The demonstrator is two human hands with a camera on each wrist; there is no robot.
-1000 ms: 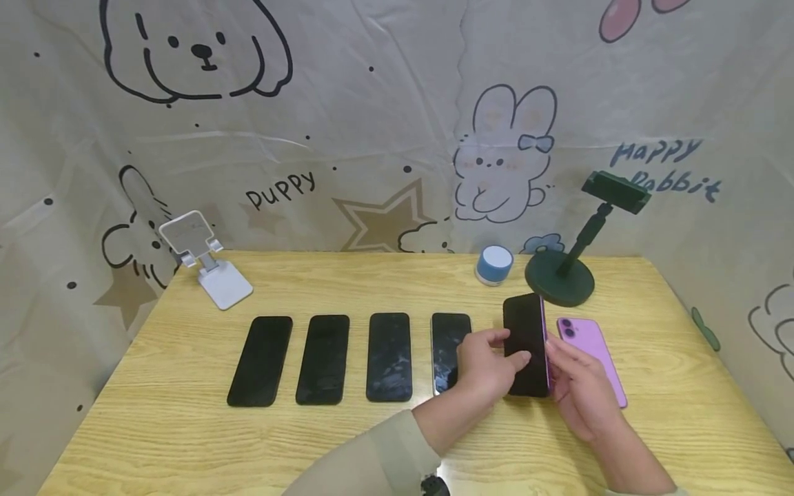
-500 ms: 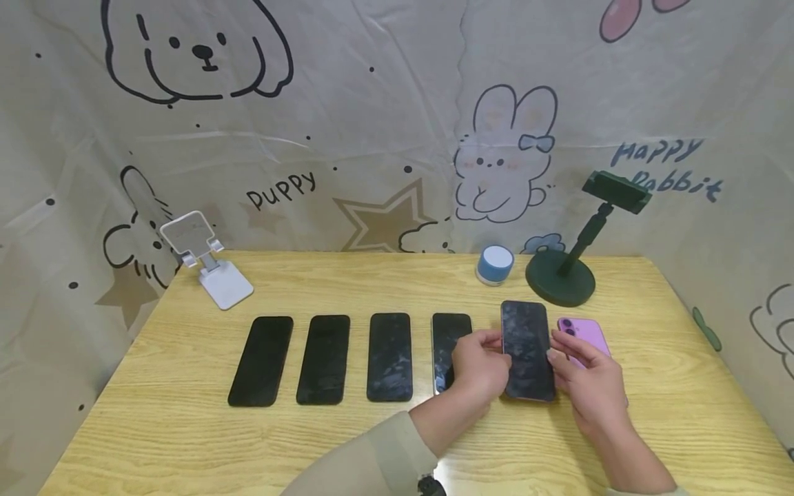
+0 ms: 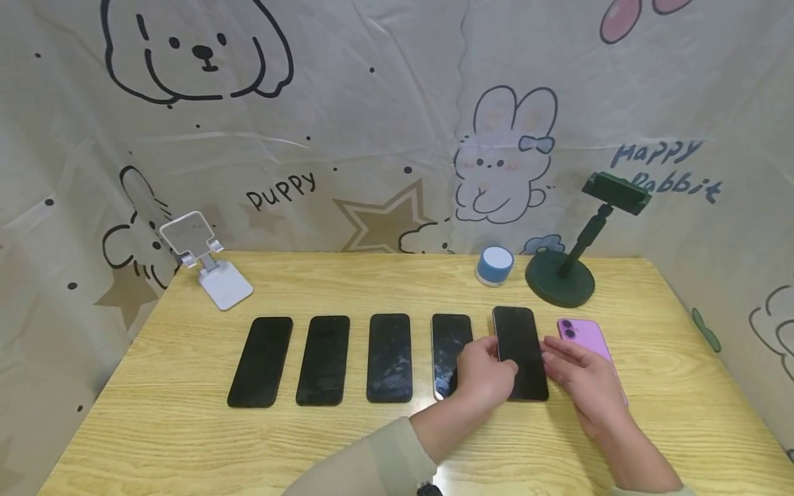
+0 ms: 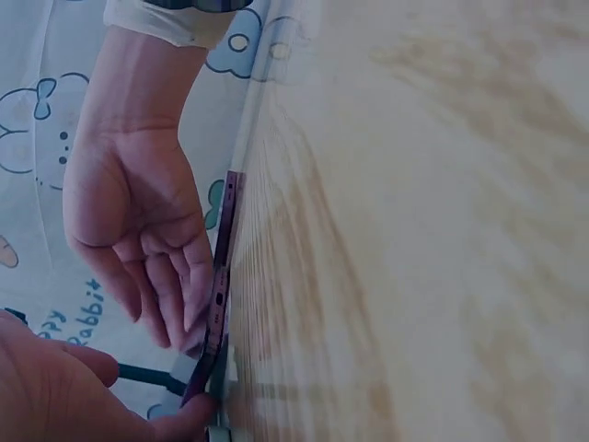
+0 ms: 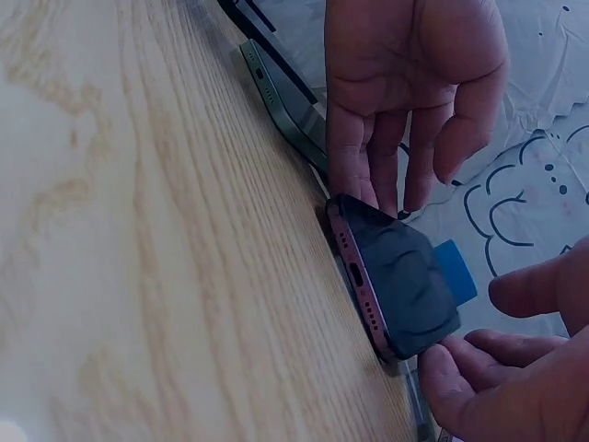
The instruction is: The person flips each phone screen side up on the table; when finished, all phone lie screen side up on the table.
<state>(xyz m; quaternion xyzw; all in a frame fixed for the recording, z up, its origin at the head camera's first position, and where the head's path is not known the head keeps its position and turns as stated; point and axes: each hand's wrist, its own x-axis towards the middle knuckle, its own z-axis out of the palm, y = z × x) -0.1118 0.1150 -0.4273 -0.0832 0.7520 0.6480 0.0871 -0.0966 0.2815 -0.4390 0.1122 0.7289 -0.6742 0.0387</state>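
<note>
In the head view a black-screened phone (image 3: pixel 522 348) lies face up between the hands, close on the table. My left hand (image 3: pixel 486 377) is at its left edge; the thumb overlaps the screen in this view, but the right wrist view shows it raised above the glass while the fingertips meet the edge. Along the other side, my right hand (image 3: pixel 586 393) has its fingers extended, tips right by the phone's edge. That wrist view also shows the phone's pinkish bottom edge with a charging port. A pink phone (image 3: pixel 584 333) lies back up, partly hidden behind the right hand.
Left of the hands, several more phones lie face up in a row; the nearest phone (image 3: pixel 451 334) is partly covered by my left hand. Behind them stand a white phone stand (image 3: pixel 223 284), a small blue cylinder (image 3: pixel 494 266) and a dark green stand (image 3: pixel 560 279). A printed cloth (image 3: pixel 384 124) hangs behind.
The phone, first tilted up between both hands, has been lowered to lie face up, shifting slightly left into the row. The right fingers have come away from gripping its side.
</note>
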